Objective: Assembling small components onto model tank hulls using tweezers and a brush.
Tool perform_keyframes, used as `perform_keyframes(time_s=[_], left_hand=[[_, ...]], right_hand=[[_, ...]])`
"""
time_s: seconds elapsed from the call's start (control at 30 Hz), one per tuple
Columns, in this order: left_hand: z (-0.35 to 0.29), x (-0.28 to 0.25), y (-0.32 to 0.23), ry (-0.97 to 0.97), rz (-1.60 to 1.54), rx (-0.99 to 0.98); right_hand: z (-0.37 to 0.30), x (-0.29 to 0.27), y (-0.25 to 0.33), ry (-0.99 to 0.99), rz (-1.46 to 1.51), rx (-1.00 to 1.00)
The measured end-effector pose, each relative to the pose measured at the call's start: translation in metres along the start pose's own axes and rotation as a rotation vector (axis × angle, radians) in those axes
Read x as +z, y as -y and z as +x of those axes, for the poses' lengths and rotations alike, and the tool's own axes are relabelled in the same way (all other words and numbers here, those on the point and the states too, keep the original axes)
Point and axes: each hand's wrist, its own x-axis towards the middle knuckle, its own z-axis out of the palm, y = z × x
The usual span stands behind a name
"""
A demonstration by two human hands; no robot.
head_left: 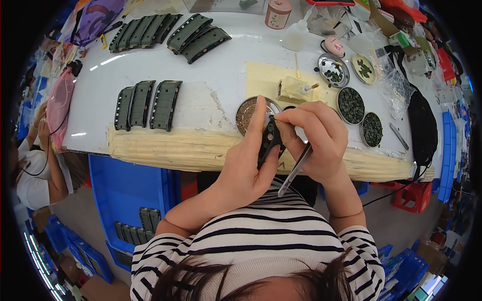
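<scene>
My left hand (241,168) grips a small dark green part (270,135) with round holes, thumb below and index finger stretched out beside it. Against the part's upper end, the thumb and index finger of my right hand (324,140) pinch together; anything between those tips is too small to make out. A pair of metal tweezers (295,172) is tucked in the same hand, slanting down toward my striped shirt. Partly behind my left index finger stands a round tin of small copper-coloured pieces (246,116).
On the right are round tins of dark green pieces (350,105), a silver dish (333,70) and a knife-like tool (399,136). A tape-wrapped block (297,90) lies ahead. Curved green parts (165,105) lie left. Yellow tape (165,150) covers the table edge. Another person (45,170) sits far left.
</scene>
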Motion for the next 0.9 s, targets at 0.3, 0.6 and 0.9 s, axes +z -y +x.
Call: perform_keyframes(time_s=[0.3, 0.6, 0.9], left_hand=[[-0.001, 0.000, 0.002, 0.012, 0.133, 0.049], [-0.003, -0.003, -0.001, 0.036, 0.218, 0.086], [0.004, -0.010, 0.008, 0.024, -0.238, 0.013]], right_hand=[[0.003, -0.012, 0.000, 0.155, -0.017, -0.037], [0.001, -0.019, 0.007, 0.230, -0.045, -0.092], [-0.001, -0.026, 0.008, -0.022, 0.124, 0.164]])
